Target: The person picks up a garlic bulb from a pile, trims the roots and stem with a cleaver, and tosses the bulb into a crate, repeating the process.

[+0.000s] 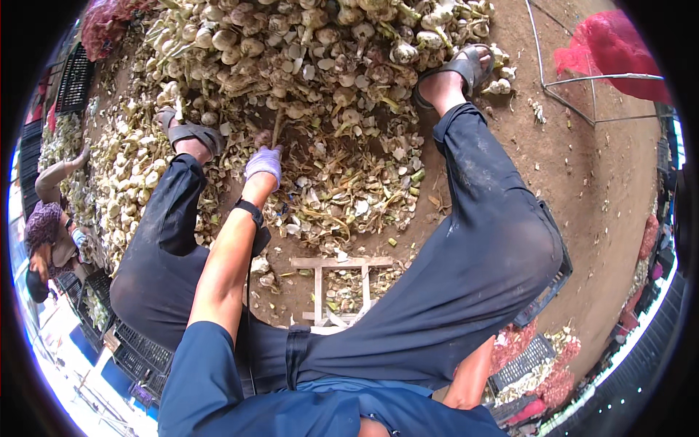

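Observation:
My left hand (264,163), in a light purple glove, reaches forward between my feet. Its fingers are closed on a garlic bulb (261,138) whose dry stem (278,125) points away from me; the grip is partly hidden. Just beyond is a big heap of garlic (306,51) with roots and stalks on. Cut stems and papery skins (349,193) lie on the ground to the right of the hand. Trimmed pale bulbs (135,167) are piled by my left foot. My right forearm (470,375) drops beside my right thigh, and the hand is out of sight.
A pale wooden frame (342,262) sits between my legs. Black crates (145,349) stand at the left, where another person (54,233) works. To the right are a metal frame (568,95) with a red mesh bag (619,54), and a crate (524,360) behind my leg.

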`<action>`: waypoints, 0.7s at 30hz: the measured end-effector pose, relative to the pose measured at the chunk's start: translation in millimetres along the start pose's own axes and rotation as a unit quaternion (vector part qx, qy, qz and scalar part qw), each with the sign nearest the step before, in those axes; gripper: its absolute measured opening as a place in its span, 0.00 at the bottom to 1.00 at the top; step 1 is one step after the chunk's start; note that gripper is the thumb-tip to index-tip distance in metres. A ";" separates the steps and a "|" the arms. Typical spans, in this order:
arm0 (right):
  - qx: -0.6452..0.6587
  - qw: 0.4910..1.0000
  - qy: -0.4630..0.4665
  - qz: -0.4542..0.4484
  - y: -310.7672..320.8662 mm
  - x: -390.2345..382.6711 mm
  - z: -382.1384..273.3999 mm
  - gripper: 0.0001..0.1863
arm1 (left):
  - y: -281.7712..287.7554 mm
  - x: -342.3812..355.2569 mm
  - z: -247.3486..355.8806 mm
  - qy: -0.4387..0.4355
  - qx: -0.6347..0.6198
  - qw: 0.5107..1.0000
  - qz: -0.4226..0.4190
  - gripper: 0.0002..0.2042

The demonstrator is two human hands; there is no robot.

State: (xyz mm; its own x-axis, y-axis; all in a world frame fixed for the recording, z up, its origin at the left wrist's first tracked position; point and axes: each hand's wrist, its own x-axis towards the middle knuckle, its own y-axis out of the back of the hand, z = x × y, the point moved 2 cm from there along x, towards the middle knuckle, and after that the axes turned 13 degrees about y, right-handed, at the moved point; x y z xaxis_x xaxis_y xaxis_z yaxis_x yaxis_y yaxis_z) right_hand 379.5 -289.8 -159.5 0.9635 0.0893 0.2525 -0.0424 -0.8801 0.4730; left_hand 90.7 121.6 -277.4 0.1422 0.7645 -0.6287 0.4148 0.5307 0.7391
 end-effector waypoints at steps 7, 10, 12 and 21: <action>-0.002 0.996 0.086 -0.030 -70.0 60.6 -23.0 0.14 | 11.7 -26.1 6.7 -0.118 -0.203 0.971 0.033 0.25; 0.007 0.995 0.101 -0.026 -64.6 63.5 -22.1 0.14 | 17.0 -38.8 20.0 -0.079 -0.530 0.838 -0.109 0.24; 0.039 0.994 0.097 -0.026 -48.0 44.5 -15.7 0.14 | 31.4 -43.2 10.9 -0.087 -0.592 0.790 -0.135 0.24; -0.079 0.977 -0.119 0.158 175.0 -103.6 28.3 0.15 | 169.8 -164.2 74.9 -0.352 -0.649 0.574 -0.354 0.29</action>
State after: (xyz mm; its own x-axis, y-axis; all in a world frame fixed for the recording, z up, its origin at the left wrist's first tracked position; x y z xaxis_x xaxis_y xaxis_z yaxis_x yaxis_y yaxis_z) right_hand 279.8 -466.3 -126.8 0.9294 -0.3027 0.2112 -0.3691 -0.7621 0.5319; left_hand 205.1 58.7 -66.7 0.8685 0.0945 -0.4866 -0.3617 0.7921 -0.4917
